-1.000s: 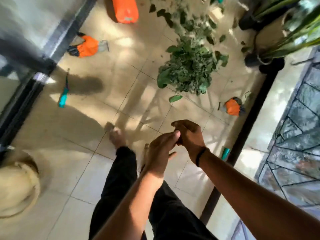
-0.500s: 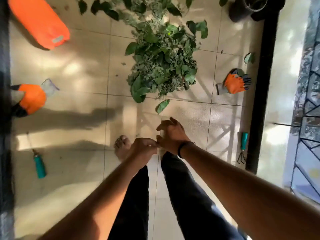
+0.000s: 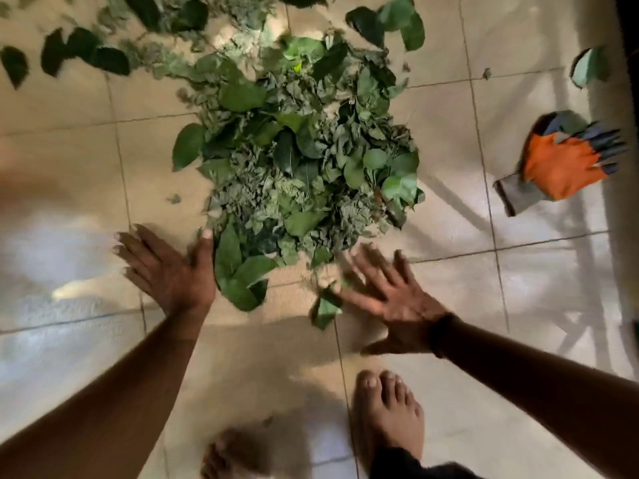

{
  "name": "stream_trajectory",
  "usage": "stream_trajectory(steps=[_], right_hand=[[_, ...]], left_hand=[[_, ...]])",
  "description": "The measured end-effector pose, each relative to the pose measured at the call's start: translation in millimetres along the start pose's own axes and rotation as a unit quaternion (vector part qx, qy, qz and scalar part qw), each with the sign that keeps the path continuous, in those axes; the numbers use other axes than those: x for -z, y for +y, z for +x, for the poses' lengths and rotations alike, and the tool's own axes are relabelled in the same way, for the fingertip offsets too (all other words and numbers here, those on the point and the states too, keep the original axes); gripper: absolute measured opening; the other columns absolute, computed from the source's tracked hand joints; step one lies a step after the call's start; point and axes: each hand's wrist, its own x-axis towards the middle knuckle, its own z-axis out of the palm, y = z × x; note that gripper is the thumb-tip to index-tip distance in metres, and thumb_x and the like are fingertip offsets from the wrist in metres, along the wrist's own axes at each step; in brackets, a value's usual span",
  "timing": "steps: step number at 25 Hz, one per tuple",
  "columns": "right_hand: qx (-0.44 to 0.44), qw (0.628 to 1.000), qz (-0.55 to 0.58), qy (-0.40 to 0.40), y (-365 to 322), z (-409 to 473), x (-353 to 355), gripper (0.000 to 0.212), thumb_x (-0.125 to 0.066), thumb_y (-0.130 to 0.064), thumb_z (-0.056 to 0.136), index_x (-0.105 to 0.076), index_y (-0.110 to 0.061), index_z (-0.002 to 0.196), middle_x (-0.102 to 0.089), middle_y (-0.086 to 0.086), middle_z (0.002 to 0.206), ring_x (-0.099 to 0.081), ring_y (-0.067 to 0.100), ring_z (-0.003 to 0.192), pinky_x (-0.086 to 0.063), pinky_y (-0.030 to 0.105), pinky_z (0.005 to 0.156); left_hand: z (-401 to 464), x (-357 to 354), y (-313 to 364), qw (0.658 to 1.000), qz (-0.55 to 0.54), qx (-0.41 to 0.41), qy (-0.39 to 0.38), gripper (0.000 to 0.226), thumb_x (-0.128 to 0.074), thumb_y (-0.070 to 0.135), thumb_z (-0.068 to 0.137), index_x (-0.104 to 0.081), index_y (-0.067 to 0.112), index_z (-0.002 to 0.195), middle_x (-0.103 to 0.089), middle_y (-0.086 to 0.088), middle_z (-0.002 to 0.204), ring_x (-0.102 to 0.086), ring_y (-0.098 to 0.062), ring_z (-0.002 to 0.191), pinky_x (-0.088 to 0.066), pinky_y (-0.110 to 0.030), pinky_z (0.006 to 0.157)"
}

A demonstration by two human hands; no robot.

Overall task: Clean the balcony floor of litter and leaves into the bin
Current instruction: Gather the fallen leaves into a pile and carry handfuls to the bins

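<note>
At the far left, stray leaves (image 3: 86,57) lie strung across the tiles (image 3: 69,160), apart from the main pile (image 3: 297,150). The left hand (image 3: 169,271) is spread flat, fingers straight, holding nothing, its thumb touching the pile's near-left edge. The pile sits mid-floor, heaped loosely, with a few large leaves spilling toward the person. The right hand (image 3: 387,295) is likewise released and splayed, gripping nothing, its fingertips over the pile's near-right fringe beside a single leaf (image 3: 325,311); it is too blurred to say whether it touches. Below, a bare foot (image 3: 387,409) stands on the tiles, well short of the pile. Further right, an orange glove (image 3: 567,164) lies unused, and another leaf (image 3: 587,67) rests by the dark border at the right. No bin is in view. The likely trouble: a two-handed scoop of so loose a heap would shed small dry bits from between the palms, and the carry to an unseen bin could scatter more. Bare hands may also meet twigs or grit. Open tile lies on both sides of the pile, so the hands have room to close in; the right side is tighter, with the glove and border near.
</note>
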Motion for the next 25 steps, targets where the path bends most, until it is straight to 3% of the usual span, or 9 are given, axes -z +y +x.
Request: stream_trajectory(steps=[2,4,5,9,12,16,18,21,25], right_hand=[[0.105,0.991,-0.031,0.073,-14,37,-21,0.100,-0.037,-0.090,0.077,-0.001,-0.043,0.157,0.017,0.010,0.166,0.003,0.039,0.152,0.002,0.068,0.116],[0.251,0.963,-0.055,0.081,-30,72,-16,0.079,-0.037,-0.081,0.086,-0.012,-0.049,0.154,0.009,0.006,0.168,0.002,0.037,0.153,0.007,0.070,0.112],[0.259,0.960,-0.062,0.088,-30,87,-4,0.072,-0.039,-0.074,0.091,-0.016,-0.048,0.154,0.007,0.005,0.168,0.004,0.035,0.153,0.008,0.070,0.111],[0.027,0.978,-0.043,0.200,22,151,37,0.052,-0.031,-0.056,0.102,-0.034,-0.041,0.151,0.001,0.007,0.168,0.004,0.036,0.153,0.002,0.072,0.114],[-0.050,0.974,-0.046,0.217,58,171,59,0.044,-0.030,-0.046,0.102,-0.044,-0.039,0.143,-0.002,0.009,0.168,0.001,0.039,0.153,-0.002,0.075,0.112],[-0.041,0.967,-0.042,0.247,59,169,51,0.054,-0.057,-0.025,0.097,-0.039,-0.039,0.146,-0.005,0.011,0.167,-0.002,0.037,0.153,-0.001,0.071,0.115],[-0.039,0.964,-0.051,0.257,60,171,48,0.065,-0.064,-0.019,0.094,-0.034,-0.037,0.148,-0.002,0.010,0.168,0.001,0.036,0.154,0.000,0.069,0.116],[-0.025,0.957,-0.061,0.282,60,172,48,0.066,-0.060,-0.015,0.096,-0.029,-0.031,0.153,-0.003,0.008,0.168,-0.001,0.035,0.154,0.000,0.068,0.117],[-0.007,0.947,-0.055,0.316,56,172,46,0.077,-0.057,-0.003,0.095,-0.020,-0.027,0.158,-0.008,0.008,0.167,-0.005,0.036,0.153,-0.007,0.065,0.119]], left_hand=[[33,-17,34,0.997,0.013,-0.074,0.018,0.101,-0.024,0.077,0.091,-0.004,0.005,0.160,-0.004,-0.019,0.168,-0.003,-0.034,0.155,-0.005,-0.053,0.125],[54,-27,69,0.990,0.035,-0.135,0.015,0.092,-0.015,0.071,0.096,-0.003,0.006,0.160,-0.004,-0.017,0.168,-0.003,-0.033,0.155,-0.008,-0.054,0.125],[60,-32,84,0.986,0.043,-0.162,0.014,0.087,-0.016,0.066,0.097,-0.001,0.008,0.160,-0.002,-0.016,0.168,-0.001,-0.032,0.155,-0.008,-0.054,0.125],[71,-19,133,0.944,-0.076,-0.305,-0.095,0.076,-0.026,0.057,0.101,0.001,0.020,0.162,0.003,-0.003,0.170,0.003,-0.020,0.156,-0.004,-0.048,0.127],[90,17,127,0.969,-0.141,-0.198,-0.038,0.080,-0.039,0.062,0.100,-0.006,0.023,0.162,-0.005,-0.006,0.169,-0.006,-0.024,0.155,-0.011,-0.045,0.126],[47,38,56,0.991,0.018,-0.135,0.014,0.091,-0.034,0.071,0.097,-0.002,0.015,0.161,-0.003,-0.017,0.168,-0.004,-0.032,0.155,-0.010,-0.046,0.125],[-9,19,26,0.995,0.008,-0.074,0.064,0.092,-0.024,0.073,0.097,0.002,0.012,0.161,0.000,-0.019,0.167,-0.002,-0.033,0.155,-0.013,-0.052,0.125],[-77,-31,24,0.999,-0.034,0.009,0.001,0.092,-0.017,0.072,0.094,0.009,0.012,0.159,0.008,-0.017,0.167,0.003,-0.034,0.155,-0.014,-0.055,0.124],[-86,-73,81,0.996,-0.017,-0.052,-0.077,0.090,-0.014,0.068,0.096,0.002,0.007,0.160,0.005,-0.016,0.168,0.004,-0.032,0.155,-0.009,-0.053,0.125]])
